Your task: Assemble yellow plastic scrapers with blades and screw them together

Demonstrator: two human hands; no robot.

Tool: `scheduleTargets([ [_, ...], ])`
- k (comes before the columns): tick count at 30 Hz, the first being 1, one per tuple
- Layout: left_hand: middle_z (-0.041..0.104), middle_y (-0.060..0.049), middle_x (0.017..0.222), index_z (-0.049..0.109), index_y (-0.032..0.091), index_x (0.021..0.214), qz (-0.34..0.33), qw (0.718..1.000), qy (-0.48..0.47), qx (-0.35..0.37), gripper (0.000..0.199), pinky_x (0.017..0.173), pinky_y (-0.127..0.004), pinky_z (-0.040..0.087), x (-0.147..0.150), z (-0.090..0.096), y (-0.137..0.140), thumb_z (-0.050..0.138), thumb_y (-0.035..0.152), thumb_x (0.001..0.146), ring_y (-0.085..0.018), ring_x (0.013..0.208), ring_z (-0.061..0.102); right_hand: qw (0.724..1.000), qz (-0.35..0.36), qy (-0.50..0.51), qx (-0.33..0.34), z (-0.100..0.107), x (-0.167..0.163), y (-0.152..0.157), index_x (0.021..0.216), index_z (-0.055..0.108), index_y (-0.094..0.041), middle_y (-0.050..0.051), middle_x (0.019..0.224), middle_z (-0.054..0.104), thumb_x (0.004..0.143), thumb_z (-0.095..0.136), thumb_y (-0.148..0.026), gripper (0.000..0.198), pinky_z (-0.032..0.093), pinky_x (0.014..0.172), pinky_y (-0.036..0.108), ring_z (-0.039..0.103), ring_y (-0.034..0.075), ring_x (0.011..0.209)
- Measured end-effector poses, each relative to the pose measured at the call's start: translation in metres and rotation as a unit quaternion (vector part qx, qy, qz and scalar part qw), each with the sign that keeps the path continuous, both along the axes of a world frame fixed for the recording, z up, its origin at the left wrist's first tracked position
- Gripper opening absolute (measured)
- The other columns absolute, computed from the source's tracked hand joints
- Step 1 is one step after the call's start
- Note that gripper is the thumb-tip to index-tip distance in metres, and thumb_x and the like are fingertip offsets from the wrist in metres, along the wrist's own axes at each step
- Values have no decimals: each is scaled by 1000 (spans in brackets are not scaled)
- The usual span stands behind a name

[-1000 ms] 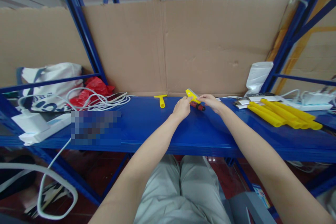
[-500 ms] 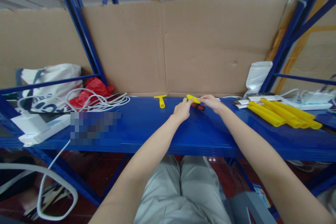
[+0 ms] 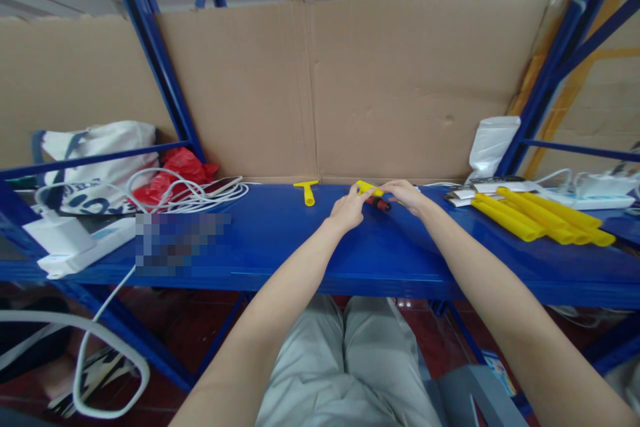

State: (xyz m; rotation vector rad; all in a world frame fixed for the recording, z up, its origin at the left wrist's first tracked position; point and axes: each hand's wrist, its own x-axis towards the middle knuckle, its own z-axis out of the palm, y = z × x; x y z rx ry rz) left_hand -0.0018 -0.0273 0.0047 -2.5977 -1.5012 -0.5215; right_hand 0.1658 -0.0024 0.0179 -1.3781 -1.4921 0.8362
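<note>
My left hand (image 3: 348,209) has its fingers closed on a yellow T-shaped plastic piece (image 3: 369,187) over the back of the blue shelf top. At the right end of that piece, my right hand (image 3: 406,195) pinches with bent fingers; its fingertips are partly hidden. Just below the piece, between my hands, lies a red and black tool (image 3: 379,203), perhaps a screwdriver, too small to make out. A second yellow T-shaped piece (image 3: 309,195) rests on the shelf left of my left hand, its round tube end toward me.
Several yellow tubes (image 3: 543,217) lie to the right, by a white plastic packet (image 3: 493,147). On the left are a power strip (image 3: 93,250), coiled white cables (image 3: 210,199), a red bag (image 3: 183,177) and a cloth bag (image 3: 100,163). A cardboard wall (image 3: 400,87) stands behind.
The yellow piece between my hands has tilted slightly to lie more level. My right hand's fingers have shifted a little along it. Everything else stays in place.
</note>
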Motion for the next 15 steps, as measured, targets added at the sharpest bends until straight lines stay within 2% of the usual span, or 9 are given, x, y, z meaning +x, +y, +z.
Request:
scheduleTargets([
  [4, 25, -6, 146, 31, 35, 138, 15, 1000, -11, -9, 70, 92, -36, 46, -2, -1, 4, 46, 6, 77, -25, 110, 56, 999, 24, 43, -9, 0, 11, 6, 86, 67, -16, 8, 105, 66, 73, 49, -16, 22, 45, 77, 28, 59, 16, 96],
  [7, 29, -7, 144, 31, 35, 138, 24, 1000, -10, -16, 70, 93, -36, 45, -4, -2, 8, 46, 6, 76, -25, 110, 56, 996, -55, -70, 15, -1, 30, 9, 102, 66, -16, 10, 112, 63, 76, 47, -16, 31, 43, 86, 32, 56, 18, 103],
  [9, 33, -8, 142, 32, 33, 138, 26, 999, -5, -24, 70, 94, -37, 44, -6, -2, 10, 46, 6, 76, -25, 111, 55, 961, -149, -231, 18, -3, 47, 11, 105, 66, -16, 12, 116, 60, 76, 46, -11, 35, 38, 94, 38, 52, 23, 111],
  [11, 36, -9, 139, 33, 32, 138, 27, 999, 4, -33, 68, 95, -37, 43, -7, -3, 11, 46, 6, 76, -25, 111, 55, 903, -226, -367, 0, -9, 63, 11, 110, 65, -22, 11, 126, 53, 76, 48, -12, 39, 31, 98, 49, 42, 29, 120],
  [13, 38, -9, 138, 35, 31, 137, 30, 999, 13, -39, 66, 94, -37, 44, -7, -4, 11, 45, 6, 77, -25, 110, 56, 871, -244, -424, -46, -15, 76, 11, 116, 62, -25, 11, 130, 49, 79, 47, -16, 41, 30, 98, 53, 38, 32, 124],
  [15, 37, -10, 138, 37, 31, 136, 28, 999, 20, -41, 64, 94, -36, 44, -8, -4, 10, 45, 7, 77, -25, 110, 56, 853, -236, -463, -56, -21, 83, 12, 118, 61, -26, 12, 129, 49, 81, 44, -19, 41, 34, 94, 56, 39, 34, 122],
])
